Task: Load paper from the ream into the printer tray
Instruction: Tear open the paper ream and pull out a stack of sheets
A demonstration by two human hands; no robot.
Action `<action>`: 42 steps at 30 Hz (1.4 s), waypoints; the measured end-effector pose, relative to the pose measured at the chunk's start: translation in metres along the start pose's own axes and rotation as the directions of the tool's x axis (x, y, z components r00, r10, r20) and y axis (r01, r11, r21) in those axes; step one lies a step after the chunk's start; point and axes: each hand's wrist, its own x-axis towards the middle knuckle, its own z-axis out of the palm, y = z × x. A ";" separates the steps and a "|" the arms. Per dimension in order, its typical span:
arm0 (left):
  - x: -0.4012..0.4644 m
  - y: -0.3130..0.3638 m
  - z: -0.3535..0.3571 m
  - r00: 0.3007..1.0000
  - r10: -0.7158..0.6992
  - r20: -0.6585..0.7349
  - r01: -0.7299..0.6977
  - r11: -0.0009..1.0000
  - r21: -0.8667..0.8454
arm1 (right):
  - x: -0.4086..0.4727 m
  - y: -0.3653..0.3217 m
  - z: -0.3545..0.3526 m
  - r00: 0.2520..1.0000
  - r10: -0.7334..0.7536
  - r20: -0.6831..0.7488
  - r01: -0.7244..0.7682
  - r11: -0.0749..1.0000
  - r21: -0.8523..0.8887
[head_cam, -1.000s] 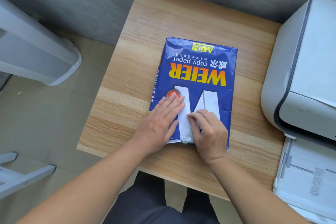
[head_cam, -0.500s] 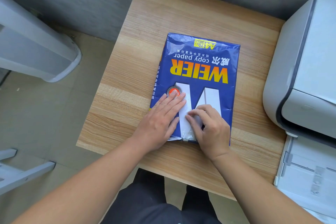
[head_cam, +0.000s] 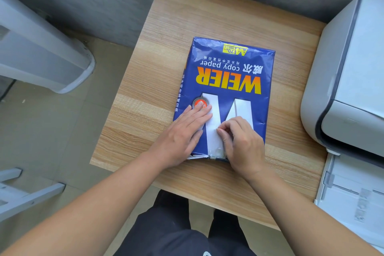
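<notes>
Right hand (head_cam: 243, 143) fingers curled since, pinching wrapper — left hand (head_cam: 182, 133) flat; 1 ream (head_cam: 228, 81).

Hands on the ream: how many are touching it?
2. The left hand lies flat on the blue ream at its near-left part, fingers by the orange seal. The right hand sits curled on the near-right part, fingertips pinching at the wrapper.
</notes>
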 end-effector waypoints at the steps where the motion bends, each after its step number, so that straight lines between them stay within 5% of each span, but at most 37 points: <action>1: 0.000 0.000 -0.002 1.000 0.004 0.008 -0.003 1.000 -0.007 | -0.001 0.000 -0.002 1.000 -0.004 0.002 0.004 1.000 0.024; 9: -0.002 -0.006 -0.009 0.989 0.071 0.132 -0.095 0.977 0.191 | -0.009 0.006 -0.010 0.981 -0.186 0.048 0.185 0.982 0.023; 15: -0.003 -0.003 -0.002 0.993 0.095 0.066 -0.110 0.951 0.290 | -0.027 0.010 -0.013 0.931 -0.330 0.159 0.337 0.941 -0.023; 32: -0.005 -0.005 0.004 0.989 0.125 0.074 -0.142 0.939 0.314 | -0.072 0.016 -0.036 0.913 -0.357 0.198 0.338 0.933 0.124; 42: -0.003 -0.003 -0.008 0.970 0.093 0.224 -0.159 0.941 0.298 | -0.110 0.020 -0.040 0.875 -0.406 0.266 0.398 0.913 0.087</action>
